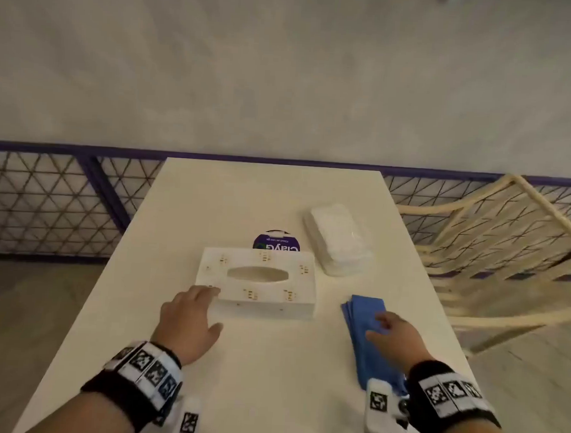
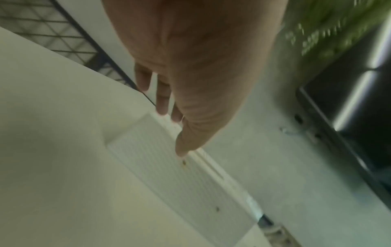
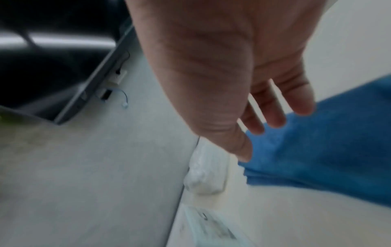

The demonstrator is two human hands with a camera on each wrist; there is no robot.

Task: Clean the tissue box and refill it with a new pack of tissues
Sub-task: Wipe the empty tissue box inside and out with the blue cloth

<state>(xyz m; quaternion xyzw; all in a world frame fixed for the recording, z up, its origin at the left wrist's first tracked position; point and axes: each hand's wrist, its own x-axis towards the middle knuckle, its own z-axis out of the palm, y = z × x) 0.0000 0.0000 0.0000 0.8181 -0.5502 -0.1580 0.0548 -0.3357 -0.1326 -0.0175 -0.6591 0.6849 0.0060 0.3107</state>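
A white tissue box (image 1: 256, 281) with gold specks and an oval slot lies mid-table, no tissue showing in the slot. My left hand (image 1: 189, 314) reaches it with straight fingers, the tips touching its near left corner. In the left wrist view that hand (image 2: 190, 66) points down at the ribbed side of the box (image 2: 169, 175). A folded blue cloth (image 1: 365, 339) lies to the right. My right hand (image 1: 393, 334) hovers on it with relaxed fingers (image 3: 275, 117) over the cloth (image 3: 328, 150), gripping nothing. A plastic-wrapped tissue pack (image 1: 337, 239) sits behind, right of the box.
A round purple labelled item (image 1: 276, 241) stands just behind the box. The white table (image 1: 268, 397) is narrow, with edges close on both sides. A pale wicker chair (image 1: 494, 247) stands to the right. A purple lattice fence (image 1: 46, 203) runs behind.
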